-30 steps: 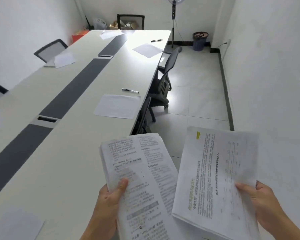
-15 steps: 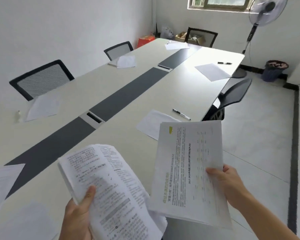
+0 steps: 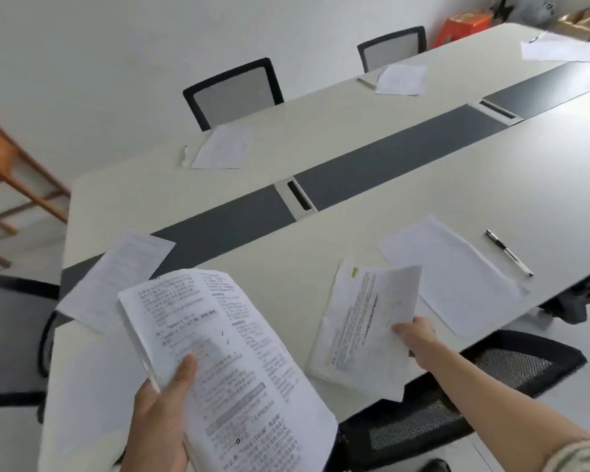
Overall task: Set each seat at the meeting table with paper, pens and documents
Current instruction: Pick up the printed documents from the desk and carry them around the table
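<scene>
Documents stack (image 3: 225, 362) stays nearest, clenched in the left hand (image 3: 160, 424) grip. Further right, the right hand (image 3: 414, 335) grip pinches one printed document (image 3: 361, 321) onto the counter (image 3: 423, 199), long axis pointing away, beside blank paper (image 3: 453, 274) and pen (image 3: 508, 252).

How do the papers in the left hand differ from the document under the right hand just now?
The stack in the left hand is held up off the table, while the document under the right hand lies on the table.

The stack is thick and fanned; the document looks thinner.

The document has a green mark at its top corner; the stack shows none.

Both are white printed pages.
</scene>
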Demonstrator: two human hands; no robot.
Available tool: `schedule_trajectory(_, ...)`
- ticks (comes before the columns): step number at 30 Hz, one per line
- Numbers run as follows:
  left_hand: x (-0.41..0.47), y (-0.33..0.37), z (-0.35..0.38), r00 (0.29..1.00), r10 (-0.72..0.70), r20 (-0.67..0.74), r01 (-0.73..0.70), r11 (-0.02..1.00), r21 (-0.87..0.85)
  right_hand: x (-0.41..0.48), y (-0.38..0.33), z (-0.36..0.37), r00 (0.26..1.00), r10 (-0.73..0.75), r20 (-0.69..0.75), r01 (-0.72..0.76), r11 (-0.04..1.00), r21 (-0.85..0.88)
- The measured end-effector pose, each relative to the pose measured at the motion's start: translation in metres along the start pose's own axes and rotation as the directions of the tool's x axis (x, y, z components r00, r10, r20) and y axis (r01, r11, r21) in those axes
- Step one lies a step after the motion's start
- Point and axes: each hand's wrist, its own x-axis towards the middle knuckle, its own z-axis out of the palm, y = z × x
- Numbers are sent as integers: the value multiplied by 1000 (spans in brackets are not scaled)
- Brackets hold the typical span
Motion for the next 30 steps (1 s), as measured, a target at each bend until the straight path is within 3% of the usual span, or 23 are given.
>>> schedule_trajectory(5, -1, -6, 8, 999, -52, 11, 53, 998, -21, 23, 16, -2, 997, 43, 59, -32, 983, -181)
schedule_trajectory(8, 4, -11, 22, 991, -114, 73, 116, 993, -20, 17, 16, -19, 992, -115, 58, 128, 852, -507)
schedule_trajectory(10, 8, -13, 36, 978, -160, 134, 162, 987, -3, 5, 11, -33, 961, -271, 46, 252, 798, -547)
schedule_trajectory(12, 11, -12, 52, 949, -218, 226, 220, 975, 18, -16, 4, -44, 937, -346, 53, 336, 847, -411)
schedule_trajectory(14, 14, -11, 71, 899, -293, 325, 294, 955, 46, -44, 0, -53, 939, -316, 138, 338, 920, -200)
schedule_trajectory(17, 15, -11, 104, 814, -353, 462, 346, 933, 103, -89, 3, -67, 912, -255, 321, 245, 967, 74)
schedule_trajectory(20, 9, -14, 144, 729, -389, 563, 360, 918, 168, -116, 14, -86, 863, -253, 437, 132, 948, 288)
schedule_trajectory(24, -8, -28, 200, 617, -442, 651, 357, 894, 270, -130, 33, -131, 927, -235, 293, 56, 858, 510)
schedule_trajectory(30, -59, -67, 293, 543, -496, 677, 363, 866, 344, -144, 69, -243, 971, -234, -52, 214, 747, 630)
